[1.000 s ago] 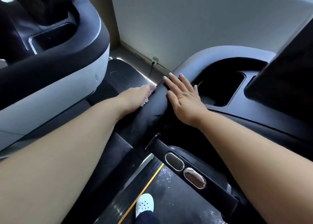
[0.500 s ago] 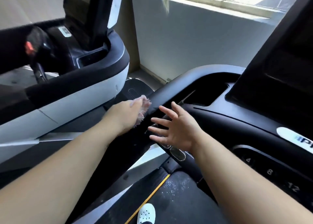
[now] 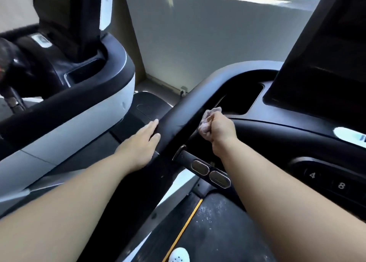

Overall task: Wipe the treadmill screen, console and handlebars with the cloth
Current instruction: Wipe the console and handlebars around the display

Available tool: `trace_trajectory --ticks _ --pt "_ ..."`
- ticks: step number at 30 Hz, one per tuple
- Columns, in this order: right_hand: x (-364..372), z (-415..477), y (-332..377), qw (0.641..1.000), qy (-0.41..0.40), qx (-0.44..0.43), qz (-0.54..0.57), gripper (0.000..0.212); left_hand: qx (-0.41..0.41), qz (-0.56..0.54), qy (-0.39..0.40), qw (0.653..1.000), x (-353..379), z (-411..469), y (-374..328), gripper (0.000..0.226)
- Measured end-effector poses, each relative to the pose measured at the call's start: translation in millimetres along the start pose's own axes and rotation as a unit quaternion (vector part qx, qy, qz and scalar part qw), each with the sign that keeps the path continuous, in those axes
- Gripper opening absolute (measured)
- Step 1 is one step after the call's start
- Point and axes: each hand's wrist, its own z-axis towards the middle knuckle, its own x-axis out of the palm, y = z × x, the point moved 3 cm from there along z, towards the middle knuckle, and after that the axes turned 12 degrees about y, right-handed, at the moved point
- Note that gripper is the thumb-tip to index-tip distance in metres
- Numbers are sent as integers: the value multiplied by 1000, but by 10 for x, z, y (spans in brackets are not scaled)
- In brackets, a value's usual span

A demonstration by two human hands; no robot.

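Cloth (image 3: pixel 205 129) in right hand (image 3: pixel 222 127), beside handlebar (image 3: pixel 178 117)

The cloth (image 3: pixel 205 128) moved from left hand (image 3: pixel 141 143) to right hand (image 3: pixel 222 129).

Gym, two treadmills side by side (one (image 3: pixel 227 95), neighbour (image 3: pixel 79 111)), window wall (image 3: pixel 217 44) ahead

L hand (image 3: pixel 141 145) lies flat, fingers straight, against the outer side of the black handlebar (image 3: pixel 178 119). R hand (image 3: pixel 219 129) is fisted round a bunched pale cloth (image 3: pixel 207 121) at the bar's inner edge, by the console (image 3: pixel 277 135). Dark screen (image 3: pixel 326 63) upper R. White shoe (image 3: pixel 179 255) on belt (image 3: pixel 217 232) below.
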Motion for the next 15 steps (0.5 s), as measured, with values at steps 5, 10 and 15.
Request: trace_trajectory --ticks 5,10,15 --pt "455 -150 -367 926 -60 -137 -346 51 29 0 -72 997 45 15 96 48" --pt "519 -421 -829 902 -45 -156 -400 59 44 -39 -95 994 25 63 125 45" --pt "569 -738 -1144 890 65 -199 -404 43 25 -124 -103 987 -58 146 34 35"
